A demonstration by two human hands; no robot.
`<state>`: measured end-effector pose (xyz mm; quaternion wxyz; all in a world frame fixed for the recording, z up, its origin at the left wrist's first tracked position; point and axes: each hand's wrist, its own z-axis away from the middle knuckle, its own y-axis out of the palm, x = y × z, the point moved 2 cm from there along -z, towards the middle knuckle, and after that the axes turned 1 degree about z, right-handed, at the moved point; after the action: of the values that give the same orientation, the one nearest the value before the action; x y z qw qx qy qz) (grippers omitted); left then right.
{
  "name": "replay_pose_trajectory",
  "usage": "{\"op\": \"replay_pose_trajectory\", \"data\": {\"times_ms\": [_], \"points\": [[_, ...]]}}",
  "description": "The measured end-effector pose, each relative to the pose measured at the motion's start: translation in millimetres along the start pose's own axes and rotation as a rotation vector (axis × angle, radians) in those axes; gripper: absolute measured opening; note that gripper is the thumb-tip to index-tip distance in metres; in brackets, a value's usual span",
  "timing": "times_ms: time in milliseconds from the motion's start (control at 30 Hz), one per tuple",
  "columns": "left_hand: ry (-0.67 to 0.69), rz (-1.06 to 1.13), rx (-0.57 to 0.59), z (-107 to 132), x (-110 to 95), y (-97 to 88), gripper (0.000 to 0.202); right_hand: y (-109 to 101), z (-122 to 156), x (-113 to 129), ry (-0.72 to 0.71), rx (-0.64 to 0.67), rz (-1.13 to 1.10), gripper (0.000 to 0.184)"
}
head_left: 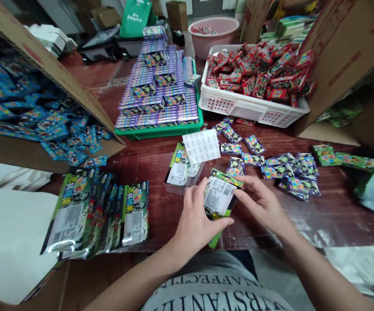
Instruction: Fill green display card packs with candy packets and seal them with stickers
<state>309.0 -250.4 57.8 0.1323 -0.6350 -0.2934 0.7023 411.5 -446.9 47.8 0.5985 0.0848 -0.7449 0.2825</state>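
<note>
Near the table's front edge, my left hand (195, 218) grips a small green and black printed packet (219, 195) from its left side, thumb below it. The packet's face has a pale label with a barcode. At its right edge, the fingers of my right hand (263, 203) pinch the packet too. Just beyond lies a sheet of small white stickers (201, 146), resting partly over another printed packet (177, 167). Several small purple boxes (235, 166) are scattered beyond and to the right of my hands.
A green tray (161, 131) holds stacked purple boxes. Beside it stands a white basket (251, 110) heaped with red packets. Filled printed pouches (76, 211) lie at left, below a cardboard box (53, 82) of blue packets. Green packets (344, 157) lie at right; a pink tub (214, 32) stands behind.
</note>
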Motion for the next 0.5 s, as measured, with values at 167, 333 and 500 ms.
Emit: {"op": "replay_pose_trajectory", "data": {"times_ms": [167, 333, 500], "points": [[-0.018, 0.46, 0.083, -1.3, 24.6, 2.4, 0.065, 18.8, -7.1, -4.1, 0.036, 0.159, 0.0, 0.022], [-0.068, 0.616, 0.084, -10.3, 42.0, -11.8, 0.062, 32.7, -7.5, -2.9, 0.088, 0.05, -0.075, 0.033], [0.015, 0.551, 0.082, -30.3, 45.3, -32.7, 0.019, 47.8, -8.1, -2.2, 0.102, -0.021, -0.116, 0.019]]}}
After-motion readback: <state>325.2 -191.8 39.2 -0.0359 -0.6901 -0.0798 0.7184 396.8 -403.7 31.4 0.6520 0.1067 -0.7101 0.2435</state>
